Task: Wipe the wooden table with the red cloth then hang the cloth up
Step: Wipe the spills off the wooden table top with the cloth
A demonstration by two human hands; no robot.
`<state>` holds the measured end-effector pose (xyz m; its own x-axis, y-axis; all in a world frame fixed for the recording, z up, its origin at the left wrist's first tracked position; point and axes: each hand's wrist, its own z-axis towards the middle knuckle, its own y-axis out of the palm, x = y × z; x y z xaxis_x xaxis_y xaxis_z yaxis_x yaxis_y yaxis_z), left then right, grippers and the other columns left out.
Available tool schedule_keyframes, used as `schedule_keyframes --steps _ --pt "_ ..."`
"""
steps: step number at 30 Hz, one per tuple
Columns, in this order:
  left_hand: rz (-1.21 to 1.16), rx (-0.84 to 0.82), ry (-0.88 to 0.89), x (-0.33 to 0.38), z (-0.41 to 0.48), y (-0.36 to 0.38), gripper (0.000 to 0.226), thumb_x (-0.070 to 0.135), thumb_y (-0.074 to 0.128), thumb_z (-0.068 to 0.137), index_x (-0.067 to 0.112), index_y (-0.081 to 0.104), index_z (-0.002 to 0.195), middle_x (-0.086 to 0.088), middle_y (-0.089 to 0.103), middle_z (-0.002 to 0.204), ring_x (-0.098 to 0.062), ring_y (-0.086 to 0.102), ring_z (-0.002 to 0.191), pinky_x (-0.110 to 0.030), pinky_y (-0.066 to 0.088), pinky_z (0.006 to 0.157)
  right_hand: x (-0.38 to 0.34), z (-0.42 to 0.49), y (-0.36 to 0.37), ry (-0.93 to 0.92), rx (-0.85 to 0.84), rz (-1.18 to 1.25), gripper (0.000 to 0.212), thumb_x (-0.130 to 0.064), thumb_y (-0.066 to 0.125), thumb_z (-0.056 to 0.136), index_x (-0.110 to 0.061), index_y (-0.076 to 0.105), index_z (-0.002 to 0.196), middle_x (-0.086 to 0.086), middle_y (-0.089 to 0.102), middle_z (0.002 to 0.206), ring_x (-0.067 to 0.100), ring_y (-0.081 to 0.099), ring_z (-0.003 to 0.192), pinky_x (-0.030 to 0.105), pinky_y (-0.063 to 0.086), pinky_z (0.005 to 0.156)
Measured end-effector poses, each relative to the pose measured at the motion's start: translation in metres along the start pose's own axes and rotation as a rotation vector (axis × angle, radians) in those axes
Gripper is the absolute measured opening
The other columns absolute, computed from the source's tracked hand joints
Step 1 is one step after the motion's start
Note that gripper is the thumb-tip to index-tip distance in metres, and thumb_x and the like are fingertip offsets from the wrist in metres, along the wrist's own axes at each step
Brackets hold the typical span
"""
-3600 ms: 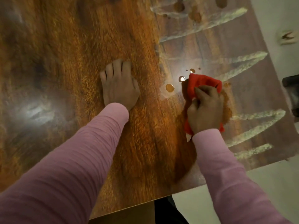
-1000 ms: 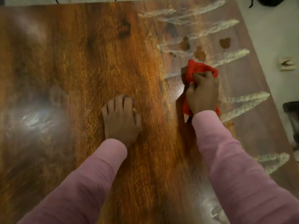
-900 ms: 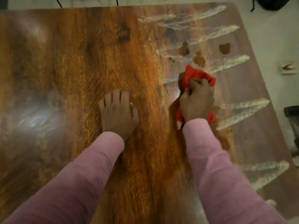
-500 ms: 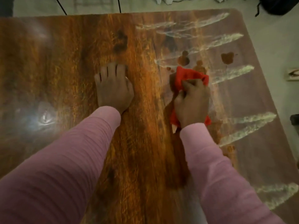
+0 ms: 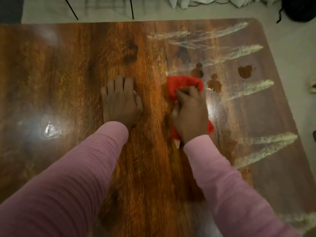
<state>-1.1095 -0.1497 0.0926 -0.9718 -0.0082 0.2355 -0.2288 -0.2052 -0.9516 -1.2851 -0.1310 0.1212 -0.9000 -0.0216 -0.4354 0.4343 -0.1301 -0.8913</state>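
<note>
The wooden table (image 5: 68,69) fills most of the view, glossy and dark brown. My right hand (image 5: 189,113) presses the bunched red cloth (image 5: 183,82) flat on the table, right of centre; the cloth shows beyond my fingers and beside my wrist. Just past the cloth lie brown wet spots (image 5: 213,84), with one more spot (image 5: 244,71) further right. Pale smeared streaks (image 5: 248,89) run across the right part of the tabletop. My left hand (image 5: 121,101) rests palm down on the wood to the left of the cloth, holding nothing.
Beyond the far table edge are thin black metal legs (image 5: 131,7) on a pale floor and white fabric (image 5: 205,1). A dark bag (image 5: 301,9) lies at the top right. The table's right edge runs diagonally beside bare floor.
My right hand has pushed the red cloth away from me, up to the brown spots. My left hand slid forward too. The view has tilted up, showing the far table edge.
</note>
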Motion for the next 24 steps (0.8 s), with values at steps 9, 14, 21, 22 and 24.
schedule_keyframes --steps 9,14,21,22,24 --pt "0.016 -0.006 0.01 0.003 0.001 0.002 0.036 0.026 0.036 0.08 0.013 0.053 0.109 -0.012 0.052 0.112 -0.032 0.046 0.099 -0.045 0.033 0.084 -0.018 0.025 0.018 0.159 0.065 -0.018 0.027 -0.013 0.049 0.078 -0.01 0.069 0.096 0.009 0.058 0.108 0.032 0.046 0.1 0.042 0.041 0.088" --pt "0.006 -0.019 -0.009 0.001 0.001 0.001 0.036 0.026 0.038 0.083 0.014 0.053 0.112 -0.012 0.053 0.119 -0.033 0.047 0.104 -0.045 0.034 0.086 -0.011 0.023 0.013 -0.101 -0.015 0.015 0.036 -0.011 0.05 0.08 -0.01 0.068 0.111 0.009 0.062 0.11 0.034 0.049 0.099 0.043 0.044 0.084" --pt "0.026 -0.023 0.004 0.001 0.001 0.0 0.032 0.023 0.041 0.081 0.012 0.052 0.109 -0.012 0.052 0.115 -0.032 0.046 0.101 -0.045 0.033 0.083 0.017 0.058 0.002 0.3 0.178 -0.024 0.029 -0.008 0.047 0.078 -0.009 0.07 0.094 0.011 0.059 0.113 0.035 0.047 0.108 0.036 0.039 0.091" --pt "0.029 -0.026 0.002 0.002 0.001 0.0 0.032 0.023 0.041 0.081 0.012 0.052 0.108 -0.013 0.052 0.114 -0.032 0.046 0.1 -0.045 0.033 0.083 0.009 0.059 0.006 0.318 0.182 -0.043 0.027 -0.009 0.047 0.076 -0.009 0.07 0.091 0.011 0.058 0.111 0.035 0.047 0.104 0.036 0.038 0.087" --pt "0.032 -0.024 -0.001 0.002 0.001 0.001 0.033 0.022 0.041 0.08 0.011 0.052 0.109 -0.012 0.053 0.112 -0.032 0.046 0.1 -0.046 0.034 0.082 -0.015 0.056 0.017 0.254 0.126 -0.049 0.024 -0.013 0.051 0.076 -0.011 0.069 0.091 0.01 0.058 0.11 0.034 0.047 0.104 0.036 0.037 0.087"
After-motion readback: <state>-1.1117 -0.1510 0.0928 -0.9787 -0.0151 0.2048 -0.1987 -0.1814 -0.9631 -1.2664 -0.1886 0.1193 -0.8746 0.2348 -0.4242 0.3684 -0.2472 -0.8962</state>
